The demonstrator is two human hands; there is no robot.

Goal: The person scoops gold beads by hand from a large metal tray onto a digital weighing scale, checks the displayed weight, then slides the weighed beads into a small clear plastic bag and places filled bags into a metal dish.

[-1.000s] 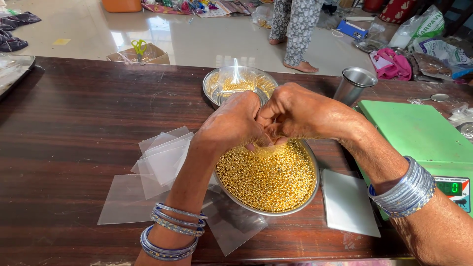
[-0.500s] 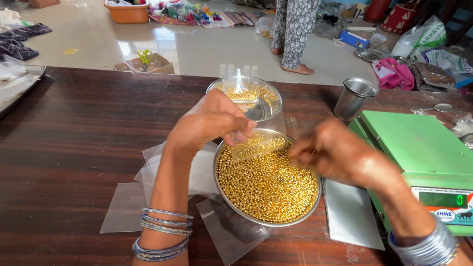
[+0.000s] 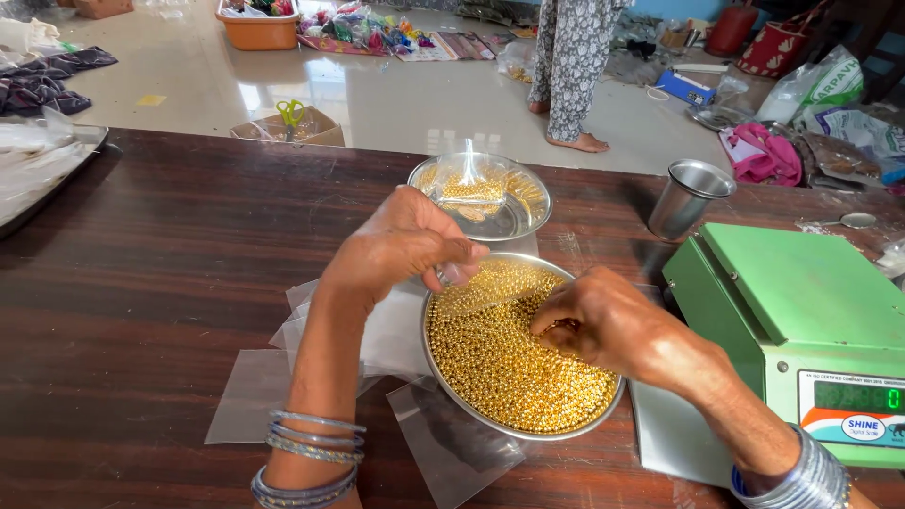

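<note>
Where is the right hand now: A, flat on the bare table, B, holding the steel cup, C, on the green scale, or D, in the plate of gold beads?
D: the right hand has its fingers down among the gold beads in the plate, apart from the scale and cup.

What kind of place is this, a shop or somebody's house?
Probably a home workshop for packing beads: a green weighing scale beside a metal plate of gold beads and clear plastic pouches on a wooden table, with household clutter on the floor.
</note>
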